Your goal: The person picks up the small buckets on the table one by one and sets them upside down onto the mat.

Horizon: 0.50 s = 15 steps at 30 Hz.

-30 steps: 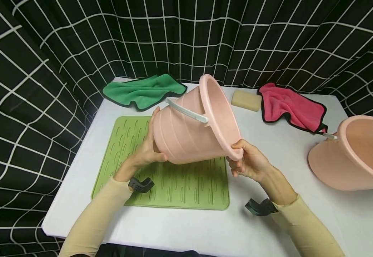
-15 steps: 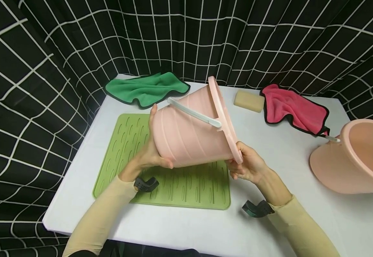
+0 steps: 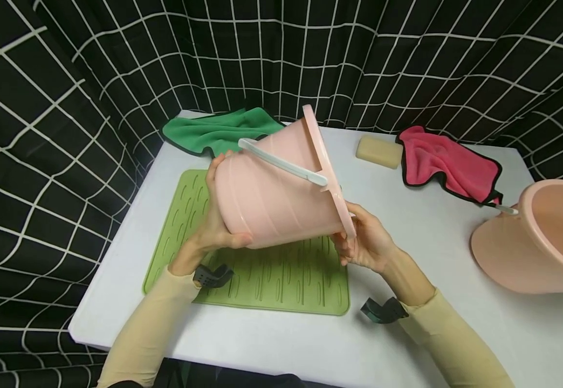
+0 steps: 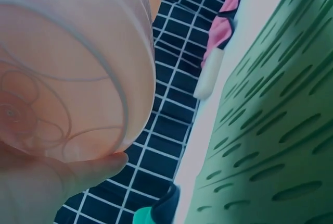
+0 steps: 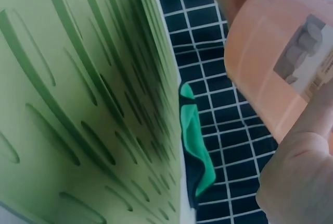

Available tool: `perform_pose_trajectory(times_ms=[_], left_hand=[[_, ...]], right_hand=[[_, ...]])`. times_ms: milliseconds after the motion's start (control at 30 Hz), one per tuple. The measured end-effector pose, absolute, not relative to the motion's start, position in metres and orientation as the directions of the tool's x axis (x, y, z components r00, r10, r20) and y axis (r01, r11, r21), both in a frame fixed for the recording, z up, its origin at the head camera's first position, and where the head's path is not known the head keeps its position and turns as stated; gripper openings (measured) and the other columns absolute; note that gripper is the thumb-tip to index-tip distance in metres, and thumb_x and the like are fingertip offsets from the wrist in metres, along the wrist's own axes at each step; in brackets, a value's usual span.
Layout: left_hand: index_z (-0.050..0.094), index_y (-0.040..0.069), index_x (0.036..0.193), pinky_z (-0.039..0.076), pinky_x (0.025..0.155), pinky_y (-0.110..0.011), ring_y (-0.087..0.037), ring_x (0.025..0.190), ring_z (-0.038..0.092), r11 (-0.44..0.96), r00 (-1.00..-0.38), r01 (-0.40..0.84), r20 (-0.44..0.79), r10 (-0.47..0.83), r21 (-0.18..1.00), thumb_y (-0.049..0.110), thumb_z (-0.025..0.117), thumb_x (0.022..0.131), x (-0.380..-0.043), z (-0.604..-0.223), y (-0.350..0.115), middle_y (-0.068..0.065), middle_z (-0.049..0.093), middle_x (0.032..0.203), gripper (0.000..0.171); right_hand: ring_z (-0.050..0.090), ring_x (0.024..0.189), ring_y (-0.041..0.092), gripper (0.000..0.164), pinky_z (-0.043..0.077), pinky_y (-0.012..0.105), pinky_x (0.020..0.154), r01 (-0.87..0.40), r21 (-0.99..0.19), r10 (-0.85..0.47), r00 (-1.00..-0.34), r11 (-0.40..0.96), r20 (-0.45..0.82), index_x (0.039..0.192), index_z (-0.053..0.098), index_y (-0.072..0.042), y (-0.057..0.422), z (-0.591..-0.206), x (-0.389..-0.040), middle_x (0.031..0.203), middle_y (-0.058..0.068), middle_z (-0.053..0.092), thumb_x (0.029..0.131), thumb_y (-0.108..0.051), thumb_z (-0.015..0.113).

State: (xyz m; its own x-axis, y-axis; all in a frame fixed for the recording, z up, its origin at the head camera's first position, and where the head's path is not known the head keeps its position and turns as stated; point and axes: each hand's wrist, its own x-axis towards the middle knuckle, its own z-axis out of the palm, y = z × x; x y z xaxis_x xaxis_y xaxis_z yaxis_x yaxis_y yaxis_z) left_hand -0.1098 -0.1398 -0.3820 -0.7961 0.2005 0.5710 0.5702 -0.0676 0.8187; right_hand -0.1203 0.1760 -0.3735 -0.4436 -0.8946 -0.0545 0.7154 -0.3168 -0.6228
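Observation:
A pale pink bucket point(image 3: 276, 188) with a grey-white handle point(image 3: 283, 163) is held tilted on its side, above a green ribbed mat point(image 3: 281, 285). Its mouth points right in the head view. My left hand point(image 3: 210, 223) grips the base end, thumb along the lower side and fingers round the far side. The ringed underside of the bucket point(image 4: 78, 78) shows in the left wrist view. At the rim, my right hand point(image 3: 371, 240) holds the lower edge, some fingers beneath it. A printed label point(image 5: 307, 52) is on the bucket's lower side in the right wrist view.
A second pink bucket point(image 3: 509, 253) lies tipped at the right. Along the back of the white table point(image 3: 422, 215) are a green cloth point(image 3: 223, 132), a beige sponge-like block point(image 3: 379, 152) and a pink cloth point(image 3: 448, 161). A black gridded curtain point(image 3: 272, 54) surrounds the table.
Both hands have turned the bucket so its inside no longer shows in the head view. In the last half second it has shifted a little to the left.

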Motion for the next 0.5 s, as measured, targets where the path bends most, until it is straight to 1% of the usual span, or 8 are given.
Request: perform_pose_trajectory(times_ms=[67, 100, 167, 233, 267, 367, 433, 500], left_hand=[[-0.006, 0.005, 0.157, 0.042, 0.111, -0.036, -0.019, 0.141, 0.038, -0.062, -0.799, 0.570, 0.570, 0.189, 0.819, 0.077, 0.080, 0.067, -0.110, -0.381, -0.143, -0.007, 0.022, 0.164, 0.144], [-0.004, 0.006, 0.157, 0.043, 0.109, -0.035, -0.019, 0.138, 0.040, -0.058, -0.802, 0.569, 0.570, 0.180, 0.820, 0.076, 0.081, 0.067, -0.110, -0.381, -0.145, -0.005, 0.027, 0.161, 0.142], [-0.003, 0.007, 0.157, 0.045, 0.106, -0.032, -0.018, 0.133, 0.044, -0.050, -0.807, 0.568, 0.568, 0.162, 0.822, 0.075, 0.082, 0.066, -0.110, -0.379, -0.148, 0.000, 0.035, 0.153, 0.142], [-0.002, 0.007, 0.157, 0.044, 0.106, -0.030, -0.017, 0.130, 0.045, -0.019, -0.811, 0.571, 0.567, 0.144, 0.821, 0.075, 0.082, 0.066, -0.110, -0.377, -0.153, 0.004, 0.038, 0.149, 0.141], [-0.001, 0.006, 0.157, 0.044, 0.106, -0.030, -0.017, 0.131, 0.044, 0.004, -0.811, 0.575, 0.569, 0.134, 0.818, 0.076, 0.082, 0.065, -0.110, -0.375, -0.155, 0.004, 0.037, 0.150, 0.142], [-0.001, 0.006, 0.157, 0.043, 0.108, -0.031, -0.019, 0.134, 0.043, 0.051, -0.823, 0.564, 0.556, 0.114, 0.824, 0.074, 0.085, 0.063, -0.109, -0.368, -0.164, 0.004, 0.035, 0.153, 0.144], [0.001, 0.009, 0.158, 0.043, 0.109, -0.032, -0.020, 0.136, 0.042, 0.072, -0.841, 0.539, 0.531, 0.106, 0.839, 0.067, 0.090, 0.061, -0.107, -0.365, -0.172, 0.003, 0.035, 0.154, 0.144], [0.003, 0.012, 0.159, 0.043, 0.109, -0.032, -0.021, 0.137, 0.042, 0.092, -0.859, 0.511, 0.503, 0.098, 0.855, 0.051, 0.096, 0.059, -0.104, -0.361, -0.181, 0.001, 0.035, 0.154, 0.142]], right_hand=[[0.075, 0.069, 0.009, 0.079, 0.064, 0.028, 0.072, 0.692, -0.658, -0.876, -0.471, -0.297, -0.100, 0.096, 0.076, -0.008, 0.178, -0.372, -0.120, 0.078, -0.001, 0.078, 0.112, -0.050, 0.011], [0.075, 0.069, 0.010, 0.081, 0.064, 0.029, 0.072, 0.680, -0.676, -0.864, -0.488, -0.284, -0.128, 0.099, 0.076, -0.007, 0.179, -0.371, -0.120, 0.078, -0.001, 0.077, 0.112, -0.052, 0.010], [0.074, 0.068, 0.010, 0.081, 0.063, 0.030, 0.072, 0.651, -0.716, -0.826, -0.530, -0.252, -0.193, 0.105, 0.075, -0.006, 0.182, -0.370, -0.120, 0.076, -0.001, 0.076, 0.111, -0.054, 0.010], [0.074, 0.068, 0.010, 0.077, 0.064, 0.032, 0.073, 0.625, -0.748, -0.771, -0.583, -0.223, -0.257, 0.109, 0.074, -0.007, 0.186, -0.370, -0.121, 0.077, -0.002, 0.076, 0.111, -0.055, 0.013], [0.075, 0.068, 0.011, 0.074, 0.064, 0.033, 0.074, 0.614, -0.758, -0.745, -0.607, -0.220, -0.276, 0.111, 0.073, -0.008, 0.189, -0.369, -0.121, 0.078, -0.001, 0.076, 0.111, -0.055, 0.015], [0.076, 0.072, 0.012, 0.068, 0.065, 0.035, 0.076, 0.588, -0.770, -0.688, -0.665, -0.246, -0.289, 0.115, 0.071, -0.008, 0.199, -0.370, -0.123, 0.082, 0.001, 0.078, 0.112, -0.052, 0.020], [0.076, 0.074, 0.013, 0.065, 0.065, 0.035, 0.077, 0.574, -0.773, -0.666, -0.691, -0.270, -0.281, 0.116, 0.071, -0.009, 0.206, -0.370, -0.124, 0.084, 0.003, 0.078, 0.112, -0.050, 0.021], [0.076, 0.076, 0.014, 0.063, 0.065, 0.035, 0.076, 0.566, -0.771, -0.655, -0.706, -0.292, -0.270, 0.119, 0.069, -0.009, 0.214, -0.370, -0.125, 0.085, 0.003, 0.078, 0.112, -0.049, 0.021]])
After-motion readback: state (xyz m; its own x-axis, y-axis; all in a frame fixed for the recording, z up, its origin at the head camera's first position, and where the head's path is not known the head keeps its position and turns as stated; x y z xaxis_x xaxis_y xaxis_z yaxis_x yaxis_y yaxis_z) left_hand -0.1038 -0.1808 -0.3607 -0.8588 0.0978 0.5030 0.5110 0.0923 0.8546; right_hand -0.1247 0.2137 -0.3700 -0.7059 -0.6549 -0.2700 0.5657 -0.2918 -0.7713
